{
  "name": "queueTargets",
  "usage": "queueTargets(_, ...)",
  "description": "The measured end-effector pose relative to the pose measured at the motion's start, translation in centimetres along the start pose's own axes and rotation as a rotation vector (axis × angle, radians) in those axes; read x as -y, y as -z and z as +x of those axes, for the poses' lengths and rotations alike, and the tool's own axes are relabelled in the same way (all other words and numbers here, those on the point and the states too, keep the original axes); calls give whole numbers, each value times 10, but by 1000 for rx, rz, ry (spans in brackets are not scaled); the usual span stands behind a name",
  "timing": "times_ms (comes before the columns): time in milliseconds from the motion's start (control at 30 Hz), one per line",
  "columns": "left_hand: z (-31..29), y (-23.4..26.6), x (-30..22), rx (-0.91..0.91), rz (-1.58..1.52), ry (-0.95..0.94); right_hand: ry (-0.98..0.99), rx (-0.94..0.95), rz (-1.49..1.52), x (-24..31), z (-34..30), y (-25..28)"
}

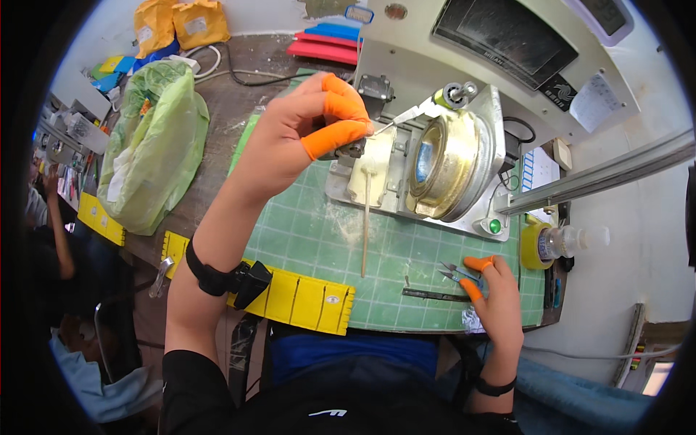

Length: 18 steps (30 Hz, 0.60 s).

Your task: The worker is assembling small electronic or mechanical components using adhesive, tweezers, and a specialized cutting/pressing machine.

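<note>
Orange finger covers (335,138) (on both hands), a green gridded mat (304,239), yellow edge strip (297,299).

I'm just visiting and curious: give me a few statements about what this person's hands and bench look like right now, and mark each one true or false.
1. The left hand is raised at the small metal machine, its orange-capped fingertips pinched together. True.
2. The right hand rests low on the green cutting mat, at a pair of tweezers. True.
3. Both hands wear full blue gloves. False: the hands are bare apart from orange caps on some fingertips.
4. A thin wooden stick lies on the mat below the machine. True.
5. The green plastic bag sits to the person's right. False: it sits at the left of the bench.
</note>
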<state>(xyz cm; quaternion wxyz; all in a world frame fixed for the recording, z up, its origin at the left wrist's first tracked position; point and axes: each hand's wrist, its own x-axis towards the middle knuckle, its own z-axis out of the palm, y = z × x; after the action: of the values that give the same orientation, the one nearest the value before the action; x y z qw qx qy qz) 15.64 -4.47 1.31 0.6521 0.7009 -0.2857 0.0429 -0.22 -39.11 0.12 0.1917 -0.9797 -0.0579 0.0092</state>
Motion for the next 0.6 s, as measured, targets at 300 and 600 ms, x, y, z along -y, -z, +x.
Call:
queueTargets(300, -1, 1, 7, -35, 28, -89, 56, 192, 166, 25, 17, 24)
queueTargets(600, -4, -2, 13, -74, 22, -155, -78, 703, 1537, 127, 53, -19)
